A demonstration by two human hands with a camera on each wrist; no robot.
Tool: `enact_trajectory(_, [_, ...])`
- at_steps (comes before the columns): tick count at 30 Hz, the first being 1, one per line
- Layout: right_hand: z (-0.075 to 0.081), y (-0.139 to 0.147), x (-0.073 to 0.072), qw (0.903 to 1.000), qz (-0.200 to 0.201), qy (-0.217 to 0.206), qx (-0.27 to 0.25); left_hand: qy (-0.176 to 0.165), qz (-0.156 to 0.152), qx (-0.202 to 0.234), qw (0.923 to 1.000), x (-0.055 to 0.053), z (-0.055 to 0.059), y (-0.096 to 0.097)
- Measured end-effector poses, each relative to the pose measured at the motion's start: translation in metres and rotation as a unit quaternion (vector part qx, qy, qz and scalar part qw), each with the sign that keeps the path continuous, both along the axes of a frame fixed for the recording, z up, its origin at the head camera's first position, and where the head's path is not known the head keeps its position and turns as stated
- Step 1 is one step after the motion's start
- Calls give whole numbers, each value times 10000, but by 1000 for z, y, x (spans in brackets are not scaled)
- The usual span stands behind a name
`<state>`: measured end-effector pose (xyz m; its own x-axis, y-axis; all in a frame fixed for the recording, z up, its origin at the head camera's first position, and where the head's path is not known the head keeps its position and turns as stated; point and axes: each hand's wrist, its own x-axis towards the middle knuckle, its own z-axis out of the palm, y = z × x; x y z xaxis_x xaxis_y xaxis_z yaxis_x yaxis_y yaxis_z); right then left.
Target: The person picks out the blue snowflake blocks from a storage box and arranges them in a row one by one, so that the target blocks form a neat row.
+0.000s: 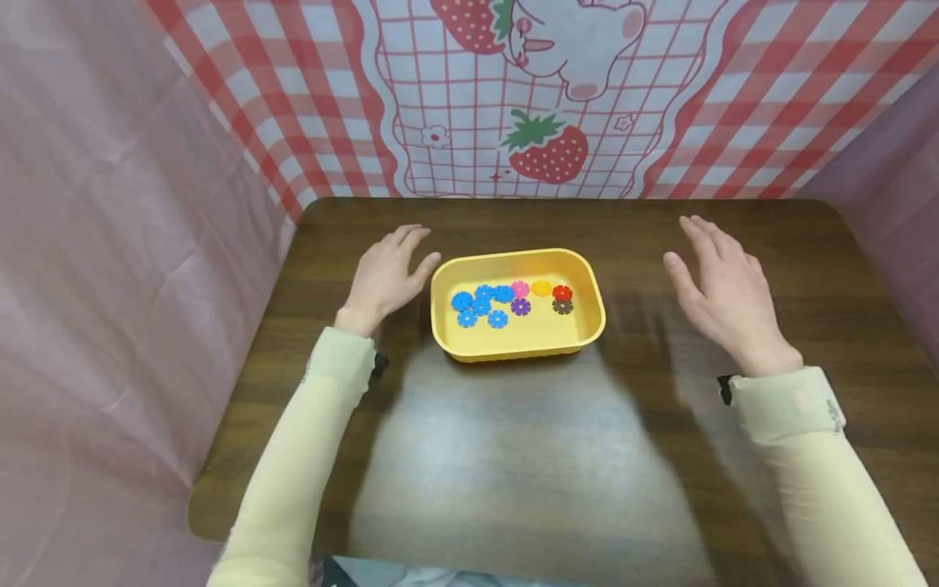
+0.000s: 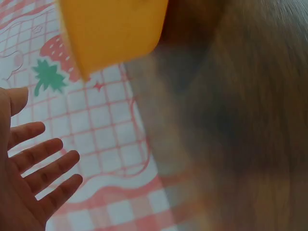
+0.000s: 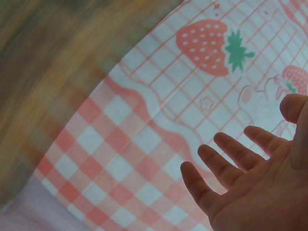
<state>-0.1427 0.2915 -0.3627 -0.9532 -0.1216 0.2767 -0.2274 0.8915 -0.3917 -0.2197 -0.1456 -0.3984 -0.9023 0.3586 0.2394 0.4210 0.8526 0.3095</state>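
A yellow plastic tub (image 1: 513,352) sits on the table with several small notched flower-shaped discs inside. Blue discs (image 1: 481,306) cluster at its left; a pink disc (image 1: 520,289) and a purple disc (image 1: 521,307) lie near the middle. Further right are a yellow disc (image 1: 541,288), a red disc (image 1: 562,292) and a brown disc (image 1: 562,307). My left hand (image 1: 385,277) is just left of the tub, fingers extended, holding nothing. Well to the tub's right, my right hand (image 1: 726,293) has its fingers straight and holds nothing. In the left wrist view the tub (image 2: 115,33) appears above the spread fingers.
The dark wooden table (image 1: 528,456) has rounded corners. Behind it hangs a red-and-white checked cloth (image 1: 469,155) with strawberries. Pinkish curtains (image 1: 110,244) close off the left and right sides. Light-coloured fabric (image 1: 440,577) shows at the table's front edge.
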Motion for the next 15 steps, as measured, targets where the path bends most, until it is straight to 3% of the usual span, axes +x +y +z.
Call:
enact_trajectory(4, [-10,-14,7,9998,66,134,-138,-267,-60,378,9989,-5,-10,13])
enact_trajectory(9, [-27,-27,14,9996,154,30,-226,-762,-100,988,9921,-8,-21,24])
enact_trajectory(15, [-43,-35,19,9985,237,-24,-495,-866,-128,1326,9873,-11,-27,32])
